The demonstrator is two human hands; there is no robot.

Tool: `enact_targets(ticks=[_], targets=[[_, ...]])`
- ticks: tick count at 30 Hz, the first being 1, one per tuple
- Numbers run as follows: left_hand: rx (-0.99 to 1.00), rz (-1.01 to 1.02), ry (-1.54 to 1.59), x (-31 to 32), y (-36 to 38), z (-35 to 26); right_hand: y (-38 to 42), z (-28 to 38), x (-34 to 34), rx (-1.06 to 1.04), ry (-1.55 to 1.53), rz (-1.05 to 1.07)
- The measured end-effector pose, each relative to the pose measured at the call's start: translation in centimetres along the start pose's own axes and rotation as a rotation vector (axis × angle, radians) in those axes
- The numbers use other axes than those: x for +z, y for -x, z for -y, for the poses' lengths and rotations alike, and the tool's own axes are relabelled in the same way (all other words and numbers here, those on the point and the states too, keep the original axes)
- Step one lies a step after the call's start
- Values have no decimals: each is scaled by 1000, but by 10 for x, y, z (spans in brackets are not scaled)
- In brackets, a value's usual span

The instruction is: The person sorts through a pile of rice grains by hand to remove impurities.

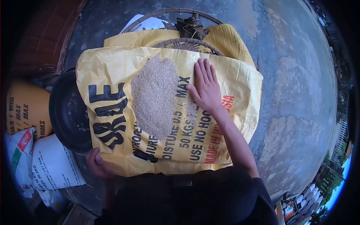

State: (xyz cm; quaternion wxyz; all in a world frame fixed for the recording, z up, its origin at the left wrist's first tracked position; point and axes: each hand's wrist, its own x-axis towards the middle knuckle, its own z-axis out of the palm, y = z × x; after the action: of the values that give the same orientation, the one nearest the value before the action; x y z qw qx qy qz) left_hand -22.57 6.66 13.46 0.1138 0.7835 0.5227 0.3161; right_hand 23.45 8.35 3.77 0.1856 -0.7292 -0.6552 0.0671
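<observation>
My right hand [207, 90] lies flat, palm down, on a printed yellow sack [236, 78], its fingers stretched toward the far edge and the thumb apart. To its left is a heap of pale grain [155, 95], spread long across the sack. A thin scatter of the same grain [190, 112] lies just below that hand. At the sack's near left edge is my left hand [99, 164], its fingers curled in; I cannot tell what they hold. A small black oblong object [145, 156] rests on the sack near its front edge.
Past the sack stand round woven baskets [161, 12] with dark, dry-looking pieces [192, 27] on top. A black basin [67, 112] sits to the left, with a white sack [56, 163] and an orange sack [28, 108] beside it. Worn concrete floor [292, 93] extends right.
</observation>
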Motion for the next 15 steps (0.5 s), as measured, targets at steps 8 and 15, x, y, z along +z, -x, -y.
enact_targets(ticks=[8,15], targets=[[-504,91,-31,-29,-79,95,77,22,-28,-231,-119,221],[-565,232,-377,-1,-112,229,97,48,12,192,48,108]])
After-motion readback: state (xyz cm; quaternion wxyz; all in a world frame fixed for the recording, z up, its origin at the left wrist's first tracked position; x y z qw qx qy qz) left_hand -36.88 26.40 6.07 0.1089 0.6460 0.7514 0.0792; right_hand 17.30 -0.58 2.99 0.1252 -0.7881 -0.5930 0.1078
